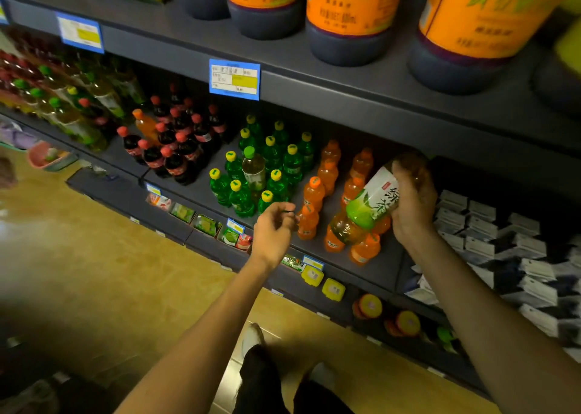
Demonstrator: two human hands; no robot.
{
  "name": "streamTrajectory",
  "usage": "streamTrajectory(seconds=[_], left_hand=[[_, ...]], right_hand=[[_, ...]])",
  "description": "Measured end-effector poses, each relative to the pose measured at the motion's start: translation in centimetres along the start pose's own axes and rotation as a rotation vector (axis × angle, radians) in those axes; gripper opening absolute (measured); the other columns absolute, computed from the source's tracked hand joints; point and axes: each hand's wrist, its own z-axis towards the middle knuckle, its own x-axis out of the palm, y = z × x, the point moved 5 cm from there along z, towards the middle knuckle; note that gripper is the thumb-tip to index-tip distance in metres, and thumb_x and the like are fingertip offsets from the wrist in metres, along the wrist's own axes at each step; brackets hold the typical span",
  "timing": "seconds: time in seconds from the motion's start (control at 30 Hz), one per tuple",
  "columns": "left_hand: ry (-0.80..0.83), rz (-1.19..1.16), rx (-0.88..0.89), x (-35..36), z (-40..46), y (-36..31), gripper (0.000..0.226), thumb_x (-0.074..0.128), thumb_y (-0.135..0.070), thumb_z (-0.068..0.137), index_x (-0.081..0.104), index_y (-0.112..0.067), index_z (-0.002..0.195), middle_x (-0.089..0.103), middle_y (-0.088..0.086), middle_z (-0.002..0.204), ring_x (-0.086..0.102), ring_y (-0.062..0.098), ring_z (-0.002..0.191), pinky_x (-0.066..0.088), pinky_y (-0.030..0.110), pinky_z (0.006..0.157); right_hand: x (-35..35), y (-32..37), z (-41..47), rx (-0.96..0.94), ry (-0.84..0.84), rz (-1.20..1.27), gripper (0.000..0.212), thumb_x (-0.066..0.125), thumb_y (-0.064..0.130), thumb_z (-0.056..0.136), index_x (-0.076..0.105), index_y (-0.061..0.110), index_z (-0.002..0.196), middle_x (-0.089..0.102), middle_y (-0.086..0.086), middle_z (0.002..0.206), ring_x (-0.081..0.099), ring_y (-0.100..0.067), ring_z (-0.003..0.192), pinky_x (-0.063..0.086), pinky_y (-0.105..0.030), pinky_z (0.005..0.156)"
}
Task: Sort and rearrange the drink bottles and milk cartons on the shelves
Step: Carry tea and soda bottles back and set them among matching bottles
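Head view, right grip (413,200) clasping tilted tea bottle (367,207) (base lowest), left grip (273,231) loosely curled, holding nothing.

On the middle shelf (361,266), the cola bottles (176,149) stood left of the soda bottles (267,168), the orange drinks (327,187) right of those, and stacked cartons (503,234) farthest right.

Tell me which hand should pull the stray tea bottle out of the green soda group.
Left. The left hand is free, hovering beside the green sodas where the stray tea bottle stands; the right hand grips another tea bottle.
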Motion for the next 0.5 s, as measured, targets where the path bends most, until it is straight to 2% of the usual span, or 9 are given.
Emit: streamTrajectory(seconds=[0.07, 0.13, 0.2, 0.27, 0.33, 0.5], left_hand=[[-0.007, 0.002, -0.005, -0.2, -1.1, 0.4, 0.021, 0.042, 0.004, 0.099, 0.056, -0.011, 0.101, 0.062, 0.009, 0.084, 0.058, 0.009, 0.065, 0.046, 0.015, 0.059], [-0.024, -0.021, -0.02, -0.5, -2.1, 0.9, 0.018, 0.042, 0.002, 0.1, 0.056, -0.009, 0.102, 0.063, 0.007, 0.081, 0.059, 0.004, 0.061, 0.046, 0.014, 0.059], [-0.049, -0.031, -0.04, -0.9, -2.9, 1.2, 0.015, 0.042, 0.0, 0.101, 0.056, -0.006, 0.105, 0.063, 0.005, 0.079, 0.06, 0.003, 0.061, 0.046, 0.014, 0.058], [-0.067, -0.038, -0.057, -1.0, -3.6, 1.4, 0.015, 0.043, -0.002, 0.101, 0.056, -0.006, 0.105, 0.064, 0.005, 0.081, 0.06, 0.009, 0.066, 0.046, 0.013, 0.057], [-0.087, -0.047, -0.065, -1.3, -4.3, 1.5, 0.015, 0.043, -0.002, 0.101, 0.056, -0.007, 0.104, 0.063, 0.007, 0.083, 0.059, 0.012, 0.069, 0.046, 0.013, 0.056], [-0.103, -0.035, -0.072, -2.9, -5.8, 1.5, 0.013, 0.042, -0.004, 0.102, 0.055, -0.004, 0.105, 0.062, 0.009, 0.085, 0.059, 0.011, 0.069, 0.046, 0.012, 0.056]], right_hand=[[0.2, -0.6, -1.0, 0.163, 0.064, 0.086, 0.037, 0.073, 0.045, 0.078, 0.064, 0.019, 0.103, 0.07, -0.003, 0.086, 0.07, -0.016, 0.074, 0.055, -0.032, 0.068], [0.7, -1.5, -2.2, 0.311, 0.182, 0.148, 0.041, 0.07, 0.055, 0.071, 0.065, 0.017, 0.085, 0.066, -0.005, 0.075, 0.066, -0.018, 0.065, 0.053, -0.03, 0.063], [1.0, -2.2, -3.5, 0.405, 0.268, 0.211, 0.043, 0.065, 0.058, 0.075, 0.065, 0.015, 0.078, 0.066, -0.008, 0.074, 0.063, -0.021, 0.065, 0.053, -0.029, 0.062], [1.1, -2.7, -4.8, 0.452, 0.305, 0.238, 0.046, 0.055, 0.054, 0.088, 0.065, 0.009, 0.083, 0.069, -0.011, 0.074, 0.067, -0.023, 0.064, 0.056, -0.03, 0.061], [1.2, -3.2, -5.7, 0.486, 0.322, 0.27, 0.051, 0.049, 0.053, 0.092, 0.065, 0.005, 0.087, 0.068, -0.013, 0.074, 0.07, -0.024, 0.064, 0.058, -0.029, 0.058], [2.6, -4.6, -7.2, 0.533, 0.374, 0.261, 0.052, 0.059, 0.058, 0.08, 0.069, 0.007, 0.079, 0.066, -0.01, 0.071, 0.067, -0.026, 0.071, 0.056, -0.037, 0.068]])
